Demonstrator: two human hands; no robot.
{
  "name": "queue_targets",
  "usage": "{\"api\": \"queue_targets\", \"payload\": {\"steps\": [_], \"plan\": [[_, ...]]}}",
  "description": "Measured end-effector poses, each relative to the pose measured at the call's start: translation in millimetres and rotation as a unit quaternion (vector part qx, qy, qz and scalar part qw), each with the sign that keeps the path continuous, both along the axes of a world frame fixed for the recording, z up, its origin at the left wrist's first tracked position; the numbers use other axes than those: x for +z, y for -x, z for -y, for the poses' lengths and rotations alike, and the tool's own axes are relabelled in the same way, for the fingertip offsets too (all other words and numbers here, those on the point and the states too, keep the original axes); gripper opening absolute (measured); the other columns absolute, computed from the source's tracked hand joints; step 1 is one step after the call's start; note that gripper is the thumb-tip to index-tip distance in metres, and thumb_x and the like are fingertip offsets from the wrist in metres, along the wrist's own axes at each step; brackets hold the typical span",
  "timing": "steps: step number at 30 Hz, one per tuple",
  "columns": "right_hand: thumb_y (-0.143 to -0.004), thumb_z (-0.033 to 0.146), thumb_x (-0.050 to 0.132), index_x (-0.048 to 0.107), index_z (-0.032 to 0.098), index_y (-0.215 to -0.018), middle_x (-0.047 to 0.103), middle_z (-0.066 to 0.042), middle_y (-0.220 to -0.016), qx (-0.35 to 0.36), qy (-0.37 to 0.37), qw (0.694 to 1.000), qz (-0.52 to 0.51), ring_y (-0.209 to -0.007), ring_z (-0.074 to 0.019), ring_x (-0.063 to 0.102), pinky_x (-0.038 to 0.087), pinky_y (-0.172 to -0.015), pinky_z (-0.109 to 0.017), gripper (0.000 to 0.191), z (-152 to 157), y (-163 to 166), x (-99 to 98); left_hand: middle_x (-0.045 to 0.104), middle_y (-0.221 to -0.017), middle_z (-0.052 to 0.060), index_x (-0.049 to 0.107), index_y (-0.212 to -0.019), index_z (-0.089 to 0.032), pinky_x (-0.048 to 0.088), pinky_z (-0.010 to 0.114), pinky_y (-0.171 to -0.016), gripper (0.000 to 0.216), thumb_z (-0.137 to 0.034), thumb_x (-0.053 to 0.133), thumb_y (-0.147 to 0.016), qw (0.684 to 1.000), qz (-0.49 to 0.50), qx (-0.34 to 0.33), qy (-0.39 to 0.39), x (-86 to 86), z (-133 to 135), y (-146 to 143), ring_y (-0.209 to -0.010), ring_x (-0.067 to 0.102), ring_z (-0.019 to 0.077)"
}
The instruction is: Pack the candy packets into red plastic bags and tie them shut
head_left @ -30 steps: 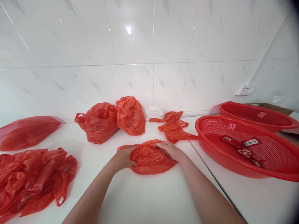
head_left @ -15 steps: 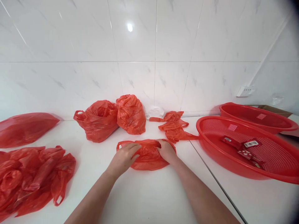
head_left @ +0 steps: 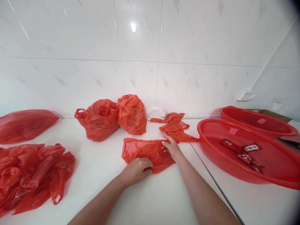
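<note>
A red plastic bag [head_left: 142, 149] lies spread out on the white counter [head_left: 150, 193] in front of me. My left hand [head_left: 137, 169] is closed on the bag's near edge. At the bag's far right corner, my right hand [head_left: 172, 147] pinches the plastic with curled fingers. Just beyond the right hand lie a few crumpled red bags [head_left: 174, 128].
Two stuffed red bags [head_left: 112, 117] stand near the tiled wall. A heap of loose red bags [head_left: 30, 175] and a long flat one [head_left: 24, 124] lie at the left. Two red mesh baskets [head_left: 276, 173] sit at the right, the nearer holding small packets [head_left: 246, 151].
The bag was bunched under both hands; now it lies stretched flat. My left hand has slid back to its near edge, and my right hand has moved to its far right corner.
</note>
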State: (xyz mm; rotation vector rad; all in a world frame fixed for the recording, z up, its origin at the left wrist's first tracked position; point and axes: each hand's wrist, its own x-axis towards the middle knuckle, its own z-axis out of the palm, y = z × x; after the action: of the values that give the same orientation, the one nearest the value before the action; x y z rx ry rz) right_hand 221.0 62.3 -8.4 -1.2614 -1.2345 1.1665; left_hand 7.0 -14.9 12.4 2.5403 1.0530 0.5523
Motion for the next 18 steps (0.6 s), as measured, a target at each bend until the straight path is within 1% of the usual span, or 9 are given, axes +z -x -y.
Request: {"api": "queue_targets", "payload": {"steps": [3, 5, 6, 8, 10, 12, 14, 16, 18], "plan": [[-0.075, 0.032, 0.060, 0.048, 0.021, -0.122, 0.058, 0.000, -0.078, 0.021, 0.003, 0.999, -0.047, -0.068, -0.0127, 0.061, 0.048, -0.053, -0.021, 0.050, 0, -3, 1.2, 0.066, -0.083, 0.003, 0.065, -0.093, -0.022, 0.048, 0.027, -0.065, 0.018, -0.027, 0.050, -0.084, 0.999, -0.003, 0.026, -0.018, 3.7, 1, 3, -0.073, 0.060, 0.0160], [-0.075, 0.033, 0.061, 0.047, 0.022, -0.121, 0.060, -0.001, -0.084, 0.036, 0.007, 0.998, -0.059, -0.069, -0.0126, 0.061, 0.049, -0.055, -0.022, 0.049, 1, -3, 2.3, 0.066, -0.093, 0.005, 0.064, -0.098, -0.021, 0.049, 0.030, -0.071, 0.021, -0.031, 0.051, -0.085, 0.997, 0.003, 0.035, -0.064, 6.5, 1, 4, -0.082, 0.060, 0.0184], [-0.076, 0.034, 0.060, 0.046, 0.023, -0.121, 0.060, -0.002, -0.088, 0.043, 0.007, 0.998, -0.055, -0.070, -0.0129, 0.062, 0.050, -0.057, -0.023, 0.049, 2, -3, 3.1, 0.065, -0.101, 0.006, 0.063, -0.101, -0.020, 0.049, 0.033, -0.077, 0.023, -0.032, 0.050, -0.086, 0.995, 0.011, 0.036, -0.093, 7.6, 1, 4, -0.090, 0.060, 0.0200], [-0.077, 0.038, 0.057, 0.044, 0.023, -0.119, 0.061, -0.002, -0.090, 0.041, -0.004, 0.999, -0.003, -0.071, -0.0142, 0.062, 0.051, -0.061, -0.026, 0.046, 6, 1, 6.0, 0.060, -0.119, 0.009, 0.062, -0.108, -0.020, 0.046, 0.039, -0.090, 0.027, -0.033, 0.050, -0.087, 0.988, 0.026, 0.038, -0.150, 8.3, 0, 3, -0.106, 0.055, 0.0234], [-0.078, 0.040, 0.055, 0.047, 0.023, -0.110, 0.061, 0.000, -0.085, 0.015, -0.049, 0.992, 0.111, -0.072, -0.0152, 0.061, 0.050, -0.065, -0.029, 0.037, 13, 7, 10.3, 0.053, -0.130, 0.010, 0.060, -0.114, -0.021, 0.038, 0.047, -0.100, 0.032, -0.036, 0.049, -0.087, 0.983, 0.019, 0.043, -0.177, 6.3, -1, 3, -0.119, 0.047, 0.0271], [-0.078, 0.039, 0.055, 0.050, 0.024, -0.099, 0.060, 0.002, -0.081, -0.009, -0.108, 0.966, 0.237, -0.072, -0.0153, 0.059, 0.047, -0.068, -0.029, 0.026, 21, 14, 15.2, 0.048, -0.135, 0.011, 0.058, -0.119, -0.023, 0.032, 0.054, -0.103, 0.039, -0.043, 0.048, -0.086, 0.986, -0.013, 0.053, -0.160, 1.7, -3, 4, -0.126, 0.039, 0.0310], [-0.078, 0.037, 0.056, 0.051, 0.024, -0.097, 0.060, 0.002, -0.083, -0.006, -0.148, 0.935, 0.321, -0.076, -0.0150, 0.058, 0.044, -0.071, -0.028, 0.024, 27, 22, 19.2, 0.045, -0.138, 0.011, 0.056, -0.122, -0.024, 0.027, 0.058, -0.104, 0.045, -0.049, 0.045, -0.086, 0.990, -0.050, 0.067, -0.110, -4.4, -6, 5, -0.130, 0.034, 0.0334], [-0.076, 0.035, 0.059, 0.050, 0.026, -0.108, 0.061, 0.001, -0.091, 0.022, -0.154, 0.915, 0.373, -0.083, -0.0156, 0.058, 0.043, -0.075, -0.028, 0.034, 31, 27, 21.3, 0.042, -0.140, 0.011, 0.054, -0.125, -0.025, 0.026, 0.058, -0.105, 0.050, -0.053, 0.042, -0.086, 0.991, -0.078, 0.081, -0.066, -10.5, -9, 7, -0.131, 0.032, 0.0343], [-0.075, 0.034, 0.062, 0.046, 0.027, -0.121, 0.060, -0.002, -0.106, 0.050, -0.136, 0.900, 0.411, -0.096, -0.0173, 0.057, 0.042, -0.081, -0.028, 0.049, 33, 31, 21.9, 0.040, -0.142, 0.012, 0.052, -0.126, -0.025, 0.025, 0.058, -0.105, 0.053, -0.055, 0.041, -0.085, 0.991, -0.088, 0.090, -0.046, -15.3, -12, 8, -0.132, 0.031, 0.0348]]}}
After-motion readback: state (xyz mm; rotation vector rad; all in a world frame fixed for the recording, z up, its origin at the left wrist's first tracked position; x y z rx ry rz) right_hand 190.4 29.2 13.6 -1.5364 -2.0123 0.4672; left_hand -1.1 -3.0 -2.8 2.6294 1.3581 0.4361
